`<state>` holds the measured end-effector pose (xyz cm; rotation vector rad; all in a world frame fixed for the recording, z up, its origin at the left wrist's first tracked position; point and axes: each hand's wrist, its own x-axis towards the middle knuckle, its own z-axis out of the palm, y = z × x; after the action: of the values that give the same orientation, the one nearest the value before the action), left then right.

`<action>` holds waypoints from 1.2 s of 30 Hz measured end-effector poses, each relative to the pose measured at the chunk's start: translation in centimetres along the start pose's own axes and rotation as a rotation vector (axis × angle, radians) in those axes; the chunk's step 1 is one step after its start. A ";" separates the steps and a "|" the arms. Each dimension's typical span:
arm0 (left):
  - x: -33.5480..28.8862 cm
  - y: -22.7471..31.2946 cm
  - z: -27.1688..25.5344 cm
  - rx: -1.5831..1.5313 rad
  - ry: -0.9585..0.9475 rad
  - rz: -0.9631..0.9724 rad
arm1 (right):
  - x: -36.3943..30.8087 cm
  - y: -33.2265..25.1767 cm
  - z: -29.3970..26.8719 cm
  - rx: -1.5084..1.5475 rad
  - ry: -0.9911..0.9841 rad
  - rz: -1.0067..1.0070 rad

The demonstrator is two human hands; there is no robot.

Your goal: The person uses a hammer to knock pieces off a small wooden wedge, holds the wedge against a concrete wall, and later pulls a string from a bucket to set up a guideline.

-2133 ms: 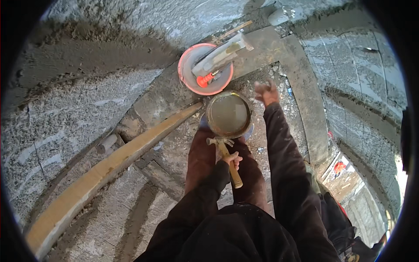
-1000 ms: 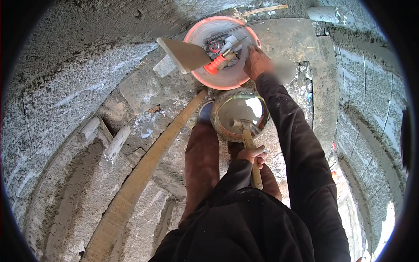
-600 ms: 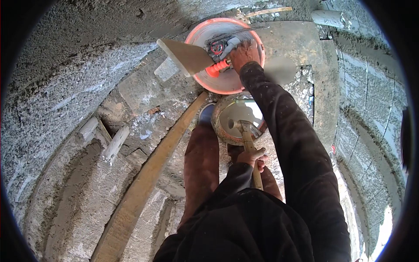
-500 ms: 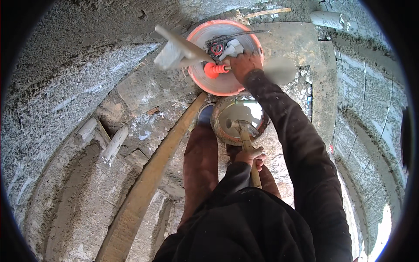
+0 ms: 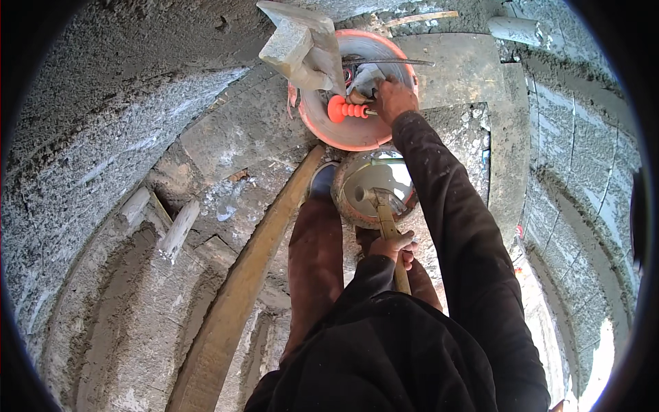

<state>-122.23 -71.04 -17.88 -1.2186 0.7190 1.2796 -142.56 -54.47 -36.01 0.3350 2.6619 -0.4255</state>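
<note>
My left hand (image 5: pixel 396 247) is closed round the wooden handle of a hammer (image 5: pixel 386 218), whose metal head lies over a small round bucket (image 5: pixel 338 184) of greyish liquid. My right hand (image 5: pixel 396 99) reaches into an orange-rimmed tub (image 5: pixel 322 135), fingers curled down beside a crumpled whitish piece (image 5: pixel 368 75). What those fingertips grip is hidden. Just below them lies a chisel-like tool (image 5: pixel 349 110) with an orange ribbed grip and a short metal shank. A pale, mortar-smeared float-like tool (image 5: pixel 302 44) leans out over the tub's left side. Across the tub runs a thin dark rod (image 5: pixel 398 62).
A long wooden plank (image 5: pixel 247 275) slants up from the lower left towards the tub. Rough mortared walls (image 5: pixel 103 137) curve round both sides. Short whitish stubs (image 5: pixel 180 230) stick out at the left. Flat boards (image 5: pixel 453 65) lie right of the tub.
The float-like tool has swung up and away. The tub, orange-gripped tool and rod have shifted slightly right. A grey blur right of my right hand is gone. My left hand stays put.
</note>
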 end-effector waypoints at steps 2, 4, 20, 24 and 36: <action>0.1 0.2 0.5 0.055 -0.004 -0.001 | 1.4 1.0 1.9 -0.052 0.115 -0.010; -0.8 0.7 1.0 0.090 0.055 -0.024 | 3.1 0.2 2.3 -0.075 0.026 0.010; -0.1 0.7 -0.3 0.045 0.000 0.038 | 4.7 -0.2 4.2 -0.361 0.155 -0.138; -0.3 0.9 0.0 0.030 0.091 -0.017 | 4.0 -2.1 0.8 -0.226 -0.149 -0.057; 1.1 -0.4 -0.8 0.038 -0.045 0.100 | -10.6 4.4 -15.2 1.520 -0.296 0.347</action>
<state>-121.41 -71.43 -19.00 -1.1316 0.7764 1.3649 -137.51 -46.92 -19.32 0.9900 1.4420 -2.0624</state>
